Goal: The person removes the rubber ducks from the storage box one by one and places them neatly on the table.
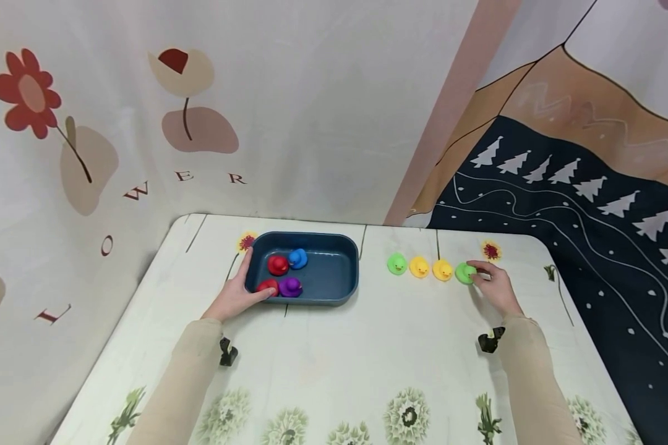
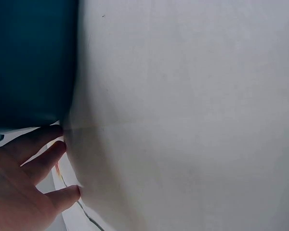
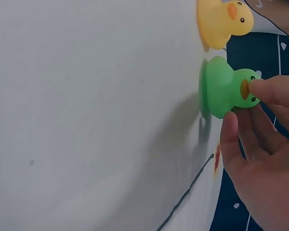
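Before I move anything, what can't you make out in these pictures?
Head view: the front red duck is partly covered by the left hand.
Left wrist view: the blue tray is cut off by the left and top edges, and its inside doesn't show.
Right wrist view: the yellow duck is cut off by the top edge; the green duck's head is partly hidden by the right hand.

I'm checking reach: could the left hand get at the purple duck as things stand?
Probably yes: the purple duck sits uncovered in the open-topped tray, near the left hand, with a red duck beside it.
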Motion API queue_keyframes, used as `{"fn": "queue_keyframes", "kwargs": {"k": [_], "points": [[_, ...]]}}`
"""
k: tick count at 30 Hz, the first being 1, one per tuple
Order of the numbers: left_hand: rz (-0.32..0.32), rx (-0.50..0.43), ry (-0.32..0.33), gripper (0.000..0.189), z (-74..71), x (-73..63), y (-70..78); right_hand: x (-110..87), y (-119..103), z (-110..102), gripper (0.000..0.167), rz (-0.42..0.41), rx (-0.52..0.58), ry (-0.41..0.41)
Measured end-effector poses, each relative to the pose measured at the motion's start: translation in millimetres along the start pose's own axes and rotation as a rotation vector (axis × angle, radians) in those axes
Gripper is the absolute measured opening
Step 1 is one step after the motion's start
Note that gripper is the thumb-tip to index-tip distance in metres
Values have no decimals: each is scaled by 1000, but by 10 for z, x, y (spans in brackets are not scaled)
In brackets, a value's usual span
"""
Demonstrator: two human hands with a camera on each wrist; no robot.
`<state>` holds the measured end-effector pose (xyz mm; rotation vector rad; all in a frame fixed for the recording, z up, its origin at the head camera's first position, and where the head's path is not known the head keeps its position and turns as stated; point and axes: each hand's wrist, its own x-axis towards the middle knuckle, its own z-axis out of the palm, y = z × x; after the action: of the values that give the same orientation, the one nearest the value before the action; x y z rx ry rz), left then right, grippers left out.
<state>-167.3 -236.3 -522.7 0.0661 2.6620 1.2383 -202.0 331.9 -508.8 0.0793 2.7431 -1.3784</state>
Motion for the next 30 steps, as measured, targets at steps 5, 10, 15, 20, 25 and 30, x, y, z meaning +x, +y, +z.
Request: {"fn": "queue_keyframes", "kwargs": {"k": [5, 10, 15, 20, 25, 30], "points": [[-1, 0, 2, 113, -3, -3, 8, -6, 37, 1, 38, -10, 4, -4], [1, 5, 4, 113, 0, -7, 17, -31, 38, -15, 42, -16, 18, 11], [3, 16, 9, 113, 2, -10, 28, -49, -46, -50, 42, -39, 44, 52], [-1, 17, 11, 113, 5, -12, 22, -46, -169, -51, 37, -79, 34, 95], [-1, 14, 6, 113, 2, -16, 31, -42, -301, -5, 34, -110, 23, 102], [4, 15, 8, 114, 2, -16, 31, -47, -407, 67, 32, -123, 57, 86]]}}
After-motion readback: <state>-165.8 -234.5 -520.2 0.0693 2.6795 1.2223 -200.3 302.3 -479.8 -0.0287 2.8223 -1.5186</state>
